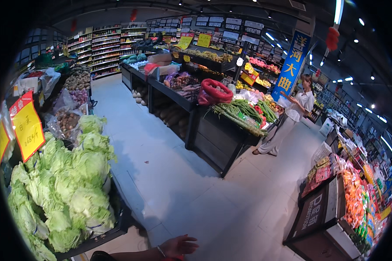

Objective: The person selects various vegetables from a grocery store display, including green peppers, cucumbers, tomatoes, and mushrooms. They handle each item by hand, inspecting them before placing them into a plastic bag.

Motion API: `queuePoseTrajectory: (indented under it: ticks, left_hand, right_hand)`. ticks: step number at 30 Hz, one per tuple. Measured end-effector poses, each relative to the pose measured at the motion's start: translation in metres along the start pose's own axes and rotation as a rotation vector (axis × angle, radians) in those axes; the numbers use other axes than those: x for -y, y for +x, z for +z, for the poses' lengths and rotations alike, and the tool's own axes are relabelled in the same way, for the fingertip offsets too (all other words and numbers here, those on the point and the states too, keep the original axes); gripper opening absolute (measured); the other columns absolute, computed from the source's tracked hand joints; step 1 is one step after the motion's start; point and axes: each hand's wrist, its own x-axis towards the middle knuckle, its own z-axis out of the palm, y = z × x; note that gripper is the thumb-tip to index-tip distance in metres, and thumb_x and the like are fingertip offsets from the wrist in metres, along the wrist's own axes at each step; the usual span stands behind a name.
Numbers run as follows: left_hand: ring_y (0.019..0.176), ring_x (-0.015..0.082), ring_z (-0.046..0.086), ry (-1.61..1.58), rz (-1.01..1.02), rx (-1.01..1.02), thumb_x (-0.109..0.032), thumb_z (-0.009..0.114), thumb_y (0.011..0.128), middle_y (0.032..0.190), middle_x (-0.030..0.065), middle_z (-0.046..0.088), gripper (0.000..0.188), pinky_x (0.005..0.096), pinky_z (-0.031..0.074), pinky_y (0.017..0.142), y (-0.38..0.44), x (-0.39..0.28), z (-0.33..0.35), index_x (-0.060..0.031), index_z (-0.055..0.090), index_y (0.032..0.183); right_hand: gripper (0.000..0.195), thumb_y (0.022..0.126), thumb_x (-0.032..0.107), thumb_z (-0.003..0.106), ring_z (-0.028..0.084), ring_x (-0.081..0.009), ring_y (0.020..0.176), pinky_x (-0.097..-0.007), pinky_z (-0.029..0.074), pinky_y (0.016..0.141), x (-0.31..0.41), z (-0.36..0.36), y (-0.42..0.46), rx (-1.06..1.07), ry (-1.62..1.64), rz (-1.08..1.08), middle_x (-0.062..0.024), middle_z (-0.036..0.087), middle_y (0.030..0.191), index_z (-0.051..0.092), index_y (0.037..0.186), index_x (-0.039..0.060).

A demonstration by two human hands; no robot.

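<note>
My left hand point(179, 246) is at the bottom edge, reaching in from the lower left over the tiled floor. A bracelet circles its wrist. It holds nothing, and its fingers are loosely apart. My right hand is out of view. Nearest to the left hand is a black display stand point(119, 225) heaped with Chinese cabbages point(88, 192), some bound with dark bands. A yellow and red price sign point(27, 125) stands over them. Behind the cabbages, a clear plastic bag point(67, 122) holds brown round produce.
A black produce island point(212, 143) carries a red mesh sack point(215, 92) and green vegetables point(238, 112). Beyond its right end stands a person point(297, 111) in light clothes. A promotion stand point(317, 212) with packaged goods is at right. Pale floor aisles point(189, 199) run between them.
</note>
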Motion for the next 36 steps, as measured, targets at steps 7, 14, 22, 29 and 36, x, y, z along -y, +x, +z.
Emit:
queuePoseTrajectory:
  ticks: [7, 14, 22, 29, 36]
  left_hand:
    - [0.100, 0.0127, 0.055, 0.512, -0.174, -0.074, -0.027, 0.042, 0.093, 0.110, 0.0045, 0.058, 0.032, 0.0282, 0.043, 0.089, 0.138, -0.070, 0.035, -0.0050, 0.051, 0.114]
    - [0.099, 0.0112, 0.055, 0.966, -0.371, 0.071, -0.024, 0.045, 0.093, 0.108, 0.0058, 0.058, 0.030, 0.0252, 0.041, 0.088, 0.277, -0.088, 0.062, -0.0036, 0.052, 0.114]
    - [0.095, 0.0126, 0.057, 0.768, -0.181, -0.212, -0.019, 0.047, 0.092, 0.103, 0.0059, 0.060, 0.024, 0.0257, 0.044, 0.085, 0.432, -0.149, 0.083, -0.0037, 0.052, 0.110]
    - [0.094, 0.0140, 0.057, 0.713, -0.028, -0.254, -0.016, 0.046, 0.092, 0.104, 0.0072, 0.059, 0.022, 0.0266, 0.045, 0.086, 0.545, -0.193, 0.161, -0.0028, 0.052, 0.108]
    - [0.092, 0.0140, 0.057, 0.686, -0.023, -0.268, -0.011, 0.047, 0.091, 0.101, 0.0074, 0.059, 0.018, 0.0271, 0.045, 0.086, 0.656, -0.254, 0.188, -0.0019, 0.053, 0.105]
  right_hand:
    - [0.044, 0.081, 0.038, 0.057, 0.061, -0.0308, 0.088, -0.0404, 0.049, 0.076, 0.003, -0.036, 0.136, -0.035, 0.164, 0.349, -0.0202, 0.062, 0.096, 0.059, 0.108, 0.0029]
    - [0.042, 0.081, 0.037, 0.057, 0.062, -0.0283, 0.086, -0.0384, 0.050, 0.075, 0.004, -0.038, 0.245, 0.078, 0.307, 0.555, -0.0191, 0.063, 0.094, 0.060, 0.106, 0.0034]
    - [0.040, 0.081, 0.037, 0.057, 0.063, -0.0256, 0.084, -0.0360, 0.051, 0.073, -0.126, -0.048, 0.364, 0.332, 0.218, 0.662, -0.0180, 0.064, 0.091, 0.062, 0.103, 0.0040]
    - [0.030, 0.075, 0.014, 0.060, 0.065, -0.0230, 0.063, -0.0319, 0.052, 0.061, -0.112, -0.147, 0.587, 0.151, 0.228, 0.361, -0.0184, 0.065, 0.081, 0.060, 0.096, -0.0072]
    - [0.031, 0.080, 0.010, 0.060, 0.064, -0.0212, 0.071, -0.0289, 0.054, 0.061, -0.001, -0.195, 0.757, 0.034, 0.585, 0.247, -0.0158, 0.063, 0.092, 0.056, 0.106, -0.0063]
